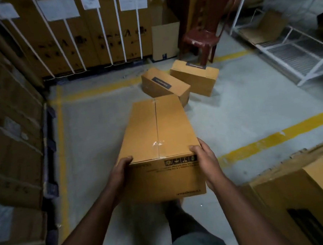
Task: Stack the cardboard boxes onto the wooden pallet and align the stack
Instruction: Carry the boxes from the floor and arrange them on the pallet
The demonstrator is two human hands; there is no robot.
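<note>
I hold a long brown cardboard box (156, 135) in front of me, above the floor, its taped top seam running away from me. My left hand (120, 171) grips its near left corner and my right hand (205, 157) grips its near right corner. Two more brown boxes lie on the floor beyond it: one (164, 85) angled at centre, another (196, 78) just right of it, by the chair. No wooden pallet shows clearly in this view.
Tall strapped cartons (78, 37) line the back wall and the left side (6, 128). A dark red plastic chair (206, 28) stands at the back. White wire shelving (293, 51) is at the right. Large cartons (313, 189) sit at lower right. Yellow lines (279, 137) mark the concrete floor.
</note>
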